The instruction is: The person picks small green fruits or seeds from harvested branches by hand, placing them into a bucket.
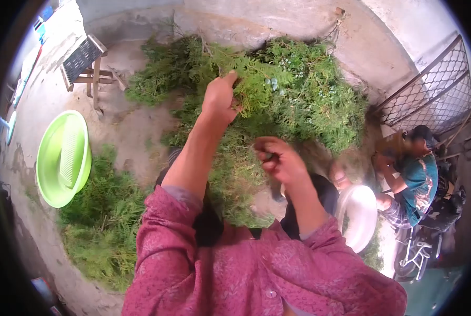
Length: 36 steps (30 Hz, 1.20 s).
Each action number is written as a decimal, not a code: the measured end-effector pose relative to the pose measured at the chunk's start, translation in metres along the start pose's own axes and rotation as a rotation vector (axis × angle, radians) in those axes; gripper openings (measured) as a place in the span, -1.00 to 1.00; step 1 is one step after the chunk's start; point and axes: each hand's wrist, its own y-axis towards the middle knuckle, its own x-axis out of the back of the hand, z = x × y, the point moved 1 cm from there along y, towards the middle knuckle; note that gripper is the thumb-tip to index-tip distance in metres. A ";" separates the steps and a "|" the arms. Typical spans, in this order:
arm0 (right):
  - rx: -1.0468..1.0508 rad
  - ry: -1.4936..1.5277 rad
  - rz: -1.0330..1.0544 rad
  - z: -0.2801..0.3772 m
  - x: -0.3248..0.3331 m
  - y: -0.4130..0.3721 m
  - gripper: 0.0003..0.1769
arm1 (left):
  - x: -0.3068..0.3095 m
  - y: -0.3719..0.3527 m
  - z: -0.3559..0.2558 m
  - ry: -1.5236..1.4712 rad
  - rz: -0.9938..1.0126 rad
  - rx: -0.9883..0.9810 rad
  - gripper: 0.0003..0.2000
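Observation:
My left hand [222,99] is closed around a leafy evergreen branch [256,76], its flat, feathery sprays reaching to the right. Pale blue-green cones [273,83] show among that foliage. Lower and to the right, my right hand [283,162] has its fingers curled in. A small greenish spot shows between them, too blurred to name. Beyond both hands lies a large heap of cut evergreen branches [319,100], dotted with more pale cones. Loose greenery [235,179] covers the ground between my knees.
A light green basin [82,181] leans at the left beside another pile of greenery [103,226]. A woven-seat stool [82,58] stands behind it. To the right are a whitish tub [363,216], a seated person [419,174], a metal lattice [430,87] and a wheeled frame [417,255].

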 end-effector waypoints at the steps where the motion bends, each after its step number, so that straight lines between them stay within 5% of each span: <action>1: 0.029 0.086 0.054 0.010 0.006 0.000 -0.72 | 0.002 0.000 0.000 0.009 0.002 0.000 -0.81; 13: 0.278 0.053 0.027 0.047 -0.011 0.017 -0.71 | -0.004 -0.001 0.010 0.105 0.118 0.104 -0.80; 22: 0.221 0.368 0.074 0.050 -0.022 0.026 -0.78 | -0.008 -0.012 0.001 0.295 0.125 0.013 -0.76; 24: 0.214 0.300 0.020 0.051 -0.026 0.025 -0.79 | -0.002 -0.002 0.007 0.605 0.115 -0.169 -0.76; 34: 0.078 0.211 -0.012 0.041 -0.036 0.021 -0.81 | -0.013 -0.022 0.004 0.390 0.285 0.017 -0.68; 36: 0.038 0.172 -0.030 0.030 -0.035 0.028 -0.83 | -0.010 -0.019 0.010 0.208 0.464 0.121 -0.66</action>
